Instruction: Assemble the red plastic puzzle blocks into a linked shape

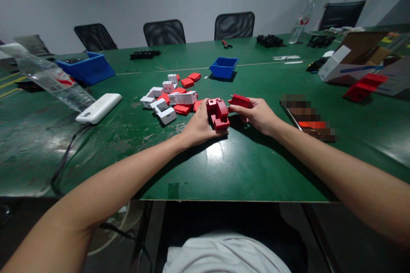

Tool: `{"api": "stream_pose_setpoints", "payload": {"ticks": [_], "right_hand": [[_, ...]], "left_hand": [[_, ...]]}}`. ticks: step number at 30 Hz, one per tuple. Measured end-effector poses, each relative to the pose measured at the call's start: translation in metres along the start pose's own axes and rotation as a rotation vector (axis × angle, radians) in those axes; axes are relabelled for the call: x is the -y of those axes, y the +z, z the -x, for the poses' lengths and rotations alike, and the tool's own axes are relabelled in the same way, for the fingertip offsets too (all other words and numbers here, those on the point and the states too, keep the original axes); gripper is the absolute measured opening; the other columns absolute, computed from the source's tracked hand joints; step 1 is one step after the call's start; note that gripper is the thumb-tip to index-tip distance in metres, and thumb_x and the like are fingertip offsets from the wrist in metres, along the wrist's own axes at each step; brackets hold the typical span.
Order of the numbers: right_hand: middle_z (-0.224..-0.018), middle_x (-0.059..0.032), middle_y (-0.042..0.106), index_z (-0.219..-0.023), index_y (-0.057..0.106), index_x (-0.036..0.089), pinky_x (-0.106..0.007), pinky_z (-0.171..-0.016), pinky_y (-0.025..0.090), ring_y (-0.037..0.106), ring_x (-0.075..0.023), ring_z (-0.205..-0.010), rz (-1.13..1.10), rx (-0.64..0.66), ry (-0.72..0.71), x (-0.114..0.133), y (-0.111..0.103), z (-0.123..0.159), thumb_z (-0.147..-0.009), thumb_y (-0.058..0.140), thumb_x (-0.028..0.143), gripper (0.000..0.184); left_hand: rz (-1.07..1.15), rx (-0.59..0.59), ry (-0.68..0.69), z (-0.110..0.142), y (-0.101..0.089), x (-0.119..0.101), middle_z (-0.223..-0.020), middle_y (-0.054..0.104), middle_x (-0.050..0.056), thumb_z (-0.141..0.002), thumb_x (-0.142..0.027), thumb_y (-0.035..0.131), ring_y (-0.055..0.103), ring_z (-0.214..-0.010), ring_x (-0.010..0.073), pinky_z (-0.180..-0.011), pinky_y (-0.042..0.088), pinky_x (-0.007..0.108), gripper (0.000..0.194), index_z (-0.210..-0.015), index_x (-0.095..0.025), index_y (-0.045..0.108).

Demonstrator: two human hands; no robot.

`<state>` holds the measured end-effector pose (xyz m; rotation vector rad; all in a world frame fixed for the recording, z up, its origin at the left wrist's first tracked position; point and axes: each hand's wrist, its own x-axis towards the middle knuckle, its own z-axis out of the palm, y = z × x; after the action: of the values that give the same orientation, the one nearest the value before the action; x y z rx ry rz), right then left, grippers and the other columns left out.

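My left hand (200,124) is closed around a red plastic block (220,115) with a stepped, notched shape, held low over the green table. Just to its right, my right hand (256,114) pinches a flat red plastic piece (241,101). A thin tip pokes out of the right hand's grip toward the block; what it belongs to is too small to tell. The two red parts are close together, and I cannot tell whether they touch. Beyond my left hand lies a loose pile of white brackets (166,115) and flat red pieces (182,109).
A small blue bin (223,68) stands behind the hands. To the left are a white power bank (99,108), a tilted plastic bottle (54,77) and a larger blue bin (88,70). A phone (307,121) lies right, before a cardboard box (355,62) and a red part (365,87).
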<state>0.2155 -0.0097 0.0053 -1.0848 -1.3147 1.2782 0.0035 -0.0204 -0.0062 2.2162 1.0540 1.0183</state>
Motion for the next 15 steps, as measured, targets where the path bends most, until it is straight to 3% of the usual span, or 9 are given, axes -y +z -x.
{"api": "stream_pose_setpoints", "payload": {"ticks": [5, 10, 15], "right_hand": [[-0.079, -0.0026, 0.071, -0.103, 0.074, 0.016, -0.024, -0.047, 0.033, 0.049, -0.0074, -0.051, -0.009, 0.022, 0.025, -0.0001, -0.0008, -0.0005, -0.06, 0.09, 0.045, 0.054], [-0.087, -0.0031, 0.071, -0.102, 0.07, 0.019, -0.022, -0.05, 0.04, 0.058, -0.0099, -0.06, -0.121, 0.062, 0.082, -0.0001, -0.0027, -0.0031, -0.069, 0.082, 0.058, 0.053], [-0.092, -0.0042, 0.07, -0.101, 0.067, 0.019, -0.021, -0.049, 0.041, 0.062, -0.0109, -0.064, -0.221, 0.029, 0.151, 0.0047, -0.003, -0.0042, -0.082, 0.076, 0.04, 0.03]], "left_hand": [[0.004, 0.001, 0.006, -0.0004, 0.0005, 0.0006, -0.132, 0.053, 0.018, -0.06, -0.042, 0.088, 0.058, -0.121, 0.0324, -0.107, 0.047, 0.051, 0.092, -0.131, -0.016, 0.035], [0.014, 0.0, 0.006, -0.0007, 0.0006, 0.0011, -0.129, 0.053, 0.017, -0.059, -0.043, 0.088, 0.058, -0.119, 0.0327, -0.106, 0.047, 0.053, 0.091, -0.129, -0.016, 0.036], [0.006, 0.005, 0.007, -0.0005, 0.0001, 0.001, -0.13, 0.053, 0.017, -0.06, -0.044, 0.088, 0.058, -0.12, 0.0325, -0.106, 0.047, 0.053, 0.091, -0.129, -0.017, 0.035]]}}
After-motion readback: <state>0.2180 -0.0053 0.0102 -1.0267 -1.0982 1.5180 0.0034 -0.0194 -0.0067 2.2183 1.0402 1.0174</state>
